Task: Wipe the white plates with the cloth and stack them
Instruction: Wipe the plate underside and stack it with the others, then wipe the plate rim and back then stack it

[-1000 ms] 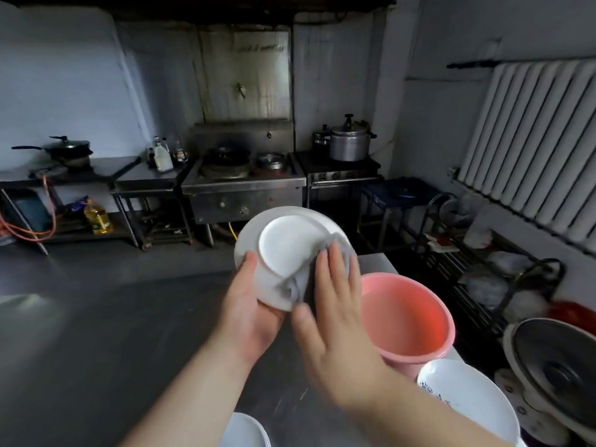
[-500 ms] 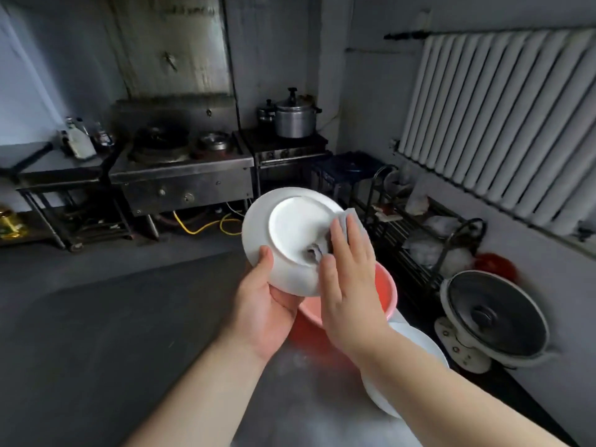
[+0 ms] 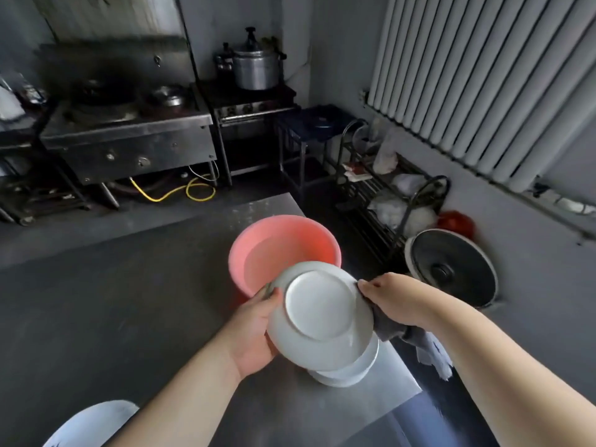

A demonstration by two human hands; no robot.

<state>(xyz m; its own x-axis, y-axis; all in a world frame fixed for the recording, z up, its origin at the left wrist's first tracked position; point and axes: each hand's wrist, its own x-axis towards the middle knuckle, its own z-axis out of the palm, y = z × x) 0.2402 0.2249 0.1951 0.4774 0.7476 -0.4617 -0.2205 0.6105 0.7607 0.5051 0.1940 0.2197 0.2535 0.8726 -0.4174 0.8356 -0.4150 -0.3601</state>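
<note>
Both hands clamp plate (image 3: pixel 322 317) rims: left hand (image 3: pixel 254 330) at 9 o'clock, right hand (image 3: pixel 392 301) at 3 with cloth (image 3: pixel 392 330) | held bottom-up over stack (image 3: pixel 348 371), probably so it drops on square

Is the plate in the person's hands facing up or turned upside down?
Upside down. The plate shows its raised foot ring and flat base to the camera, gripped at the rims by the left hand and right hand.

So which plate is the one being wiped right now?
Find the big pink basin on the metal table. Just in front of it, both hands hold one white plate upside down over a stack of plates. It is the only plate lifted, with the grey cloth at its right edge.
</note>
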